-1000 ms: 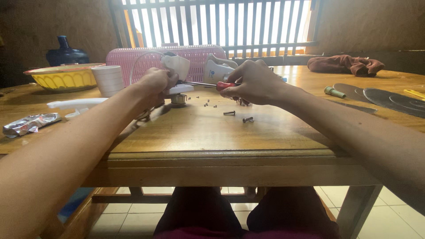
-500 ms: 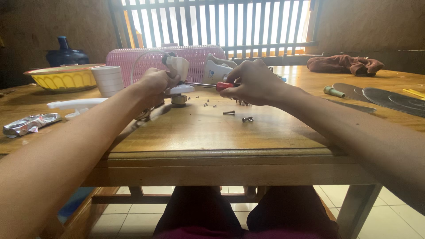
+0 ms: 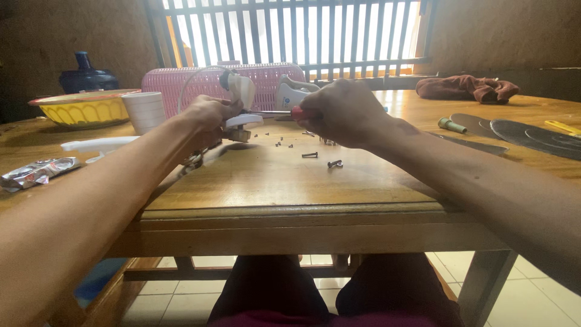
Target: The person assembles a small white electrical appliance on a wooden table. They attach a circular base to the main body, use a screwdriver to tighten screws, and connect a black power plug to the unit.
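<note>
My left hand (image 3: pixel 209 118) grips a white plastic appliance part (image 3: pixel 242 100) held just above the wooden table (image 3: pixel 272 181). A white cord loops up from it. My right hand (image 3: pixel 342 112) is closed around a red-handled screwdriver (image 3: pixel 296 112), whose metal shaft points left into the white part. Several small dark screws (image 3: pixel 310 155) lie scattered on the table below and between my hands. Another white plastic housing piece (image 3: pixel 293 94) stands just behind the screwdriver.
A pink plastic basket (image 3: pixel 181 85) stands at the back. At the left are a white cup (image 3: pixel 145 112), a yellow bowl (image 3: pixel 82 109), a white plastic piece (image 3: pixel 97 145) and a foil wrapper (image 3: pixel 36 172). A brown cloth (image 3: pixel 469 89), dark discs (image 3: pixel 532 136) and a green-handled tool (image 3: pixel 451 125) lie right.
Both hands stay at the white part with only slight shifts; the screwdriver remains pointed into it.
</note>
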